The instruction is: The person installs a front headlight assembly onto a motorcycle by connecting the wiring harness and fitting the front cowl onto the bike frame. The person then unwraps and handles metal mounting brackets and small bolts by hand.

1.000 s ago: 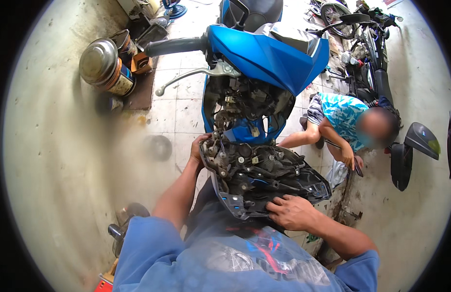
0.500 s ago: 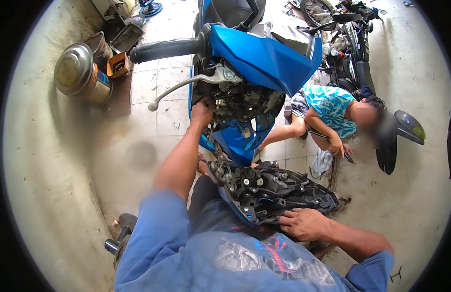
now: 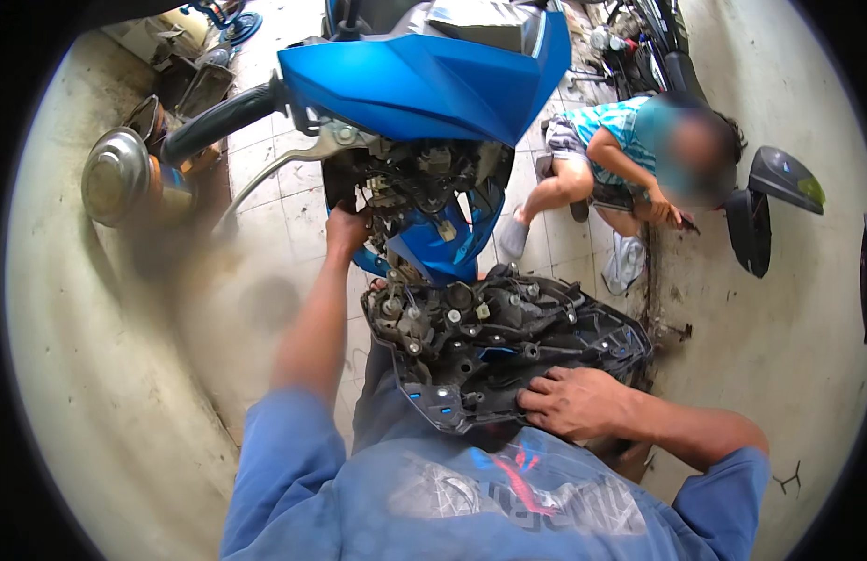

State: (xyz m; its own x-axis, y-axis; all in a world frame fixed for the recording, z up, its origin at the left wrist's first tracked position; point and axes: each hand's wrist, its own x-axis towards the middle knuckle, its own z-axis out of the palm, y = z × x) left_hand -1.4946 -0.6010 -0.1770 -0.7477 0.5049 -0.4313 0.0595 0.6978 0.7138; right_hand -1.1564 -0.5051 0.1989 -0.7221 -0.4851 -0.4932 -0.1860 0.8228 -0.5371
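My left hand (image 3: 347, 230) reaches into the opened front of a blue scooter, at the left edge of its exposed wiring (image 3: 419, 178). Its fingers look curled in, with their tips hidden among the parts. Against my lap rests a black headlight assembly (image 3: 508, 351), its back side facing up with bulb sockets, cables and screw posts showing. My right hand (image 3: 574, 400) grips the near right edge of this assembly, fingers bent over the rim. Above the wiring are the blue handlebar cover (image 3: 424, 84), the silver brake lever (image 3: 274, 173) and the black grip (image 3: 218, 122).
A person in a patterned shirt (image 3: 616, 117) crouches on the right with something dark in hand. Beside them are black mirrors (image 3: 750, 234) and a pale plastic bag (image 3: 624, 265). A metal-lidded drum (image 3: 117, 178) stands at left. Another motorcycle (image 3: 677, 70) is behind.
The view has shifted, and the scooter front sits further left and higher in it. The headlight assembly shows more of its back, with my right hand still on its edge. The crouching person's head has moved left.
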